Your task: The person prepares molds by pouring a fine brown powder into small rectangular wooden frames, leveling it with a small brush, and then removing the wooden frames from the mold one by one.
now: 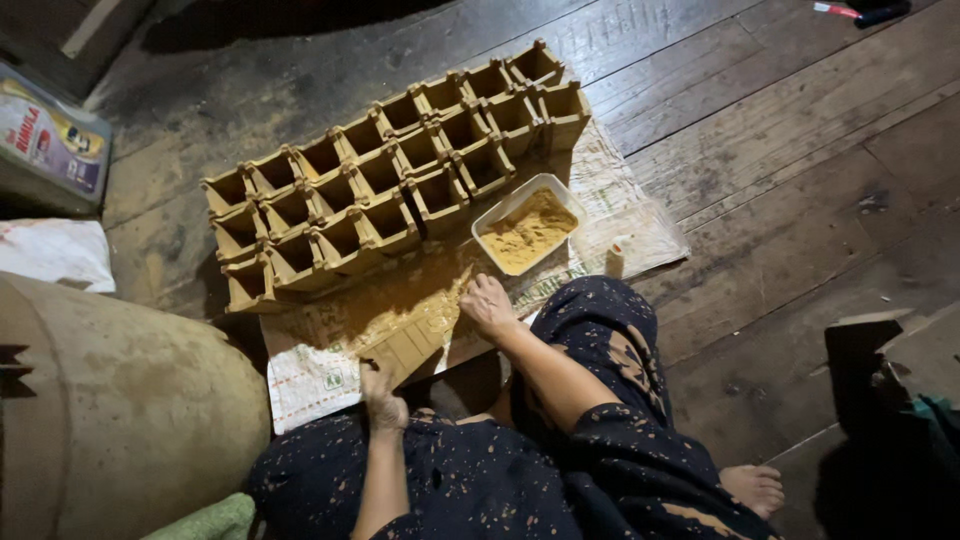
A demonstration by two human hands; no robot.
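Wooden floorboards (800,150), dark and worn, fill most of what I see from the head camera. At my lower left sits a large rounded tan drum-like object (110,400), and at my lower right a dark bulky shape (880,400) that I cannot make out. The dark speckled fabric of the clothing (600,440) covers the knees at the bottom, with a bare foot (755,487) showing at the right.

Next in size is the block of small open-topped brown clay boxes (390,170), packed touching one another in three slanted rows on the floor. Under and in front of them lies a pale printed woven sack (330,370), spread flat and dusted with yellowish powder. On that sack, just before the rows, stands a white rectangular plastic tub of yellow-brown powder (530,232).

Near the knees, on the sack, lies a flat brown segmented mould piece (410,348). My right hand (488,305) rests curled on the powder-strewn sack at the mould's upper end; I cannot tell whether it grips anything. My left hand (383,395) is closed on the mould's lower corner, steadying it.

At the far left edge are a printed carton (50,135) and a white cloth bundle (55,252); a small red and dark pen-like item (860,12) lies at the top right.
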